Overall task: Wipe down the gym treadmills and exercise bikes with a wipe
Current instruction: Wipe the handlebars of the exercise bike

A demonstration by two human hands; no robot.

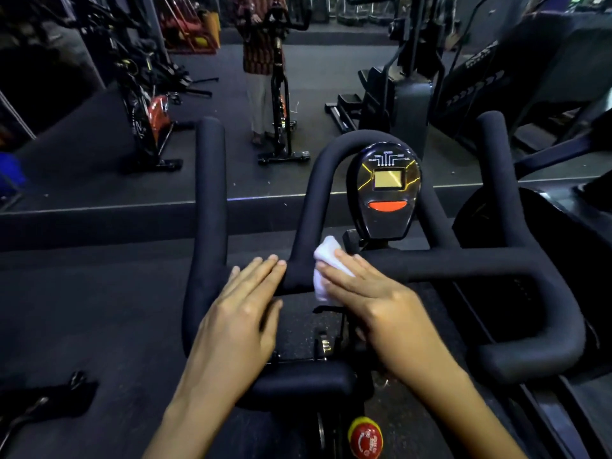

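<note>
Straight fingers [344,268] of the right hand [377,296] grasp nothing. They press the white wipe [326,256] flat onto the handlebar [463,260] where the centre loop meets the crossbar, likely so the whole hand drives the rub. The left hand [245,309], at 9 o'clock of the wipe, lies on the same bar with fingers straight and released, probably to steady the bike. The display [387,190] stands at 12 o'clock of the wipe and a red knob [366,438] at 6.
</note>
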